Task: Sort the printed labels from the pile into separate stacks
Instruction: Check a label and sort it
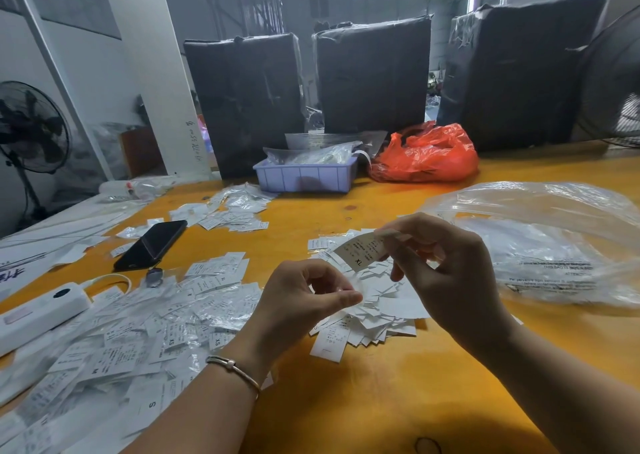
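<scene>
My right hand [446, 270] pinches a white label marked XL [360, 251] between thumb and fingertips, lifted above a loose pile of white labels [374, 311] at the table's centre. My left hand [301, 298] hovers just left of that pile with fingers loosely curled and nothing in it. A wide spread of labels in clear sleeves [121, 343], marked XS, S and M, covers the table's left side. A smaller group of labels [218, 270] lies behind it, and another scatter of labels [235, 211] sits farther back.
A black phone [152, 244] and a white power strip [38, 311] lie at left. Clear plastic bags [547, 246] fill the right side. A lilac tray [304, 176] and a red bag [429, 156] stand at the back of the orange table [398, 401], before black wrapped bales [374, 79].
</scene>
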### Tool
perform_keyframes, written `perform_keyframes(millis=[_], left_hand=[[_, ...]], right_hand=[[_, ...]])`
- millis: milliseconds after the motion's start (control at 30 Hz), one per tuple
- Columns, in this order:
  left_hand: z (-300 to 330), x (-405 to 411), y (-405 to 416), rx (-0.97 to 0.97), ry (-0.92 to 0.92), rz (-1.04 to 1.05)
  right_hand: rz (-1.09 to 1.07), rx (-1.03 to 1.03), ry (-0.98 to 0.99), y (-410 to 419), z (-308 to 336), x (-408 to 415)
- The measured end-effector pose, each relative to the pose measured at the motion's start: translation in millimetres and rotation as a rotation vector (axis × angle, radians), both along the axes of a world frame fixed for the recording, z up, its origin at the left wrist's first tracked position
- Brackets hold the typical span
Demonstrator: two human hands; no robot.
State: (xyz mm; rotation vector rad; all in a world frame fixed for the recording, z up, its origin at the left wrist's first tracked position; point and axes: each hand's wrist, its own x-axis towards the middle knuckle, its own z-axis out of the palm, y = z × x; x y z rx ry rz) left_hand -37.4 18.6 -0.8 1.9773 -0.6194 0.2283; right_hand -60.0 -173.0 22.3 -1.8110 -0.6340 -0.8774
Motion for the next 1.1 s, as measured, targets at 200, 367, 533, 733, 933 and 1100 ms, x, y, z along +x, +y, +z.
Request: perform_keyframes(millis=[200,367,533,733,933,1100], left_hand=[[0.2,0.2,-0.2,-0.013,-0.004,-0.004],[0.1,0.5,-1.7,-0.034,0.011,-0.004],[-0.1,0.4,-0.7,-0.101,0.049,-0.021],[-0.2,0.1,-2.6,-0.149,0.069,-0.085],[-0.2,-0.7,-3.6,-0.118,0.083,-0.089],[0.5,-0.9,-1.2,-0.081,0.109,-0.031]], right_hand=[[-0.089,-0.07,-0.082,0.1,-3.6,1.0],[-0.214,-0.078,-0.102,-1.9,-5.6,5.0],[-0.051,-0.126,0.21,-2.6,-8.1,11.9],[0.126,-0.259,0.43,-1.0,-6.4,14.0],[0.101,-0.145,0.35,-3.5,-10.6,17.6],[0.024,-0.186,0.304,-2.8,-10.1,15.1]])
